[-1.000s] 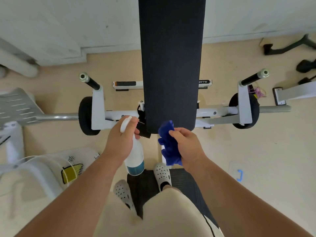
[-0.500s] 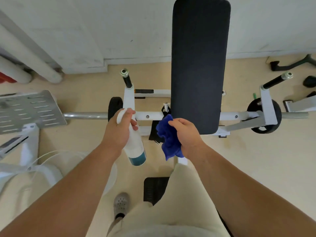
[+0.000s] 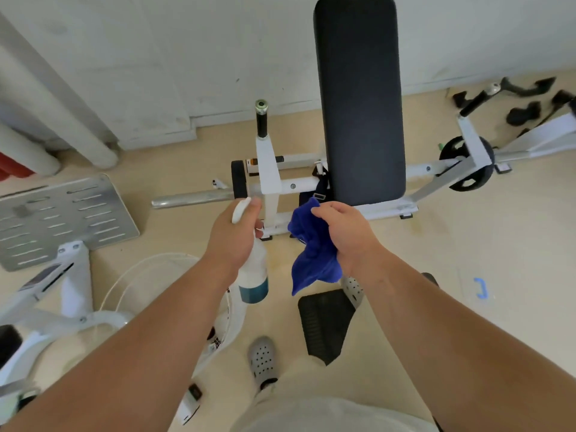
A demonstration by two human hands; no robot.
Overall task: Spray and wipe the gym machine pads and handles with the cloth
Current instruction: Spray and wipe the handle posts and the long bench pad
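1. Fingers of the left hand [image 3: 232, 236] wrap round the neck of a white plastic spray bottle with teal liquid in its base [image 3: 254, 277]. The index finger lies up along the spray head, and the bottle hangs base-down, tilted toward the person.
2. The right hand [image 3: 346, 236] holds a bunched royal-blue cloth [image 3: 311, 254]. Its fingers curl into the upper folds, and a loose corner dangles below the wrist.
3. Bottle and cloth are both held in the air above the beige floor [image 3: 467, 260], side by side and apart.
4. The top of the cloth sits just beside the lower left corner of the long black padded backrest [image 3: 358, 98]. Whether the two touch cannot be told.
5. A white steel frame [image 3: 269, 169] carries the backrest. A black-gripped handle with a silver end cap [image 3: 261, 123] rises from it, left of the pad and beyond the bottle.
6. A second black-gripped handle [image 3: 473, 102] shows blurred at far right, above a black weight plate [image 3: 467, 169].
7. A black ribbed seat pad [image 3: 324, 322] lies below the cloth, between the grey perforated clogs [image 3: 263, 358].
8. A grey slotted metal footplate [image 3: 59, 216] lies on the floor at the left.
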